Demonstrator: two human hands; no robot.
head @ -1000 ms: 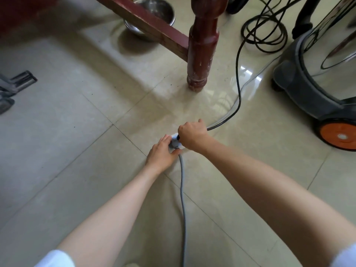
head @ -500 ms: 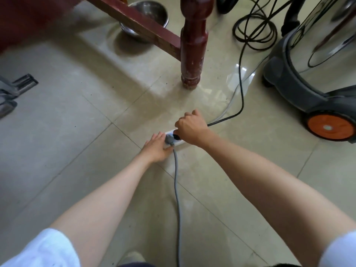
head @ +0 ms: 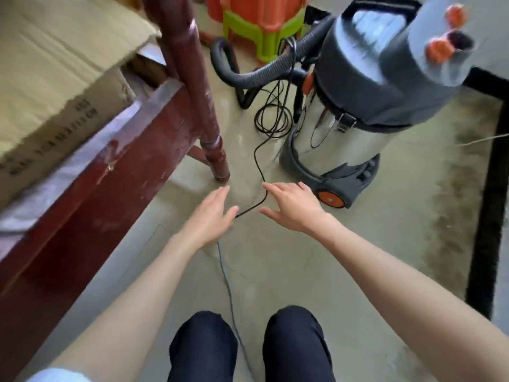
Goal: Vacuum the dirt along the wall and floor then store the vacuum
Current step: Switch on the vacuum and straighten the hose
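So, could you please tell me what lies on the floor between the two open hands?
In the head view, the black power cord runs between the left hand and right hand.

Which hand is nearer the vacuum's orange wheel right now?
Right. The right hand hovers open just left of the orange wheel; the left hand is farther off, beyond the black cord, nearer the table leg.

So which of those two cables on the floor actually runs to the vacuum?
The thin black cable: it snakes from between the hands to a loose coil beside the steel-drum vacuum. The grey cable runs back between the person's knees instead.
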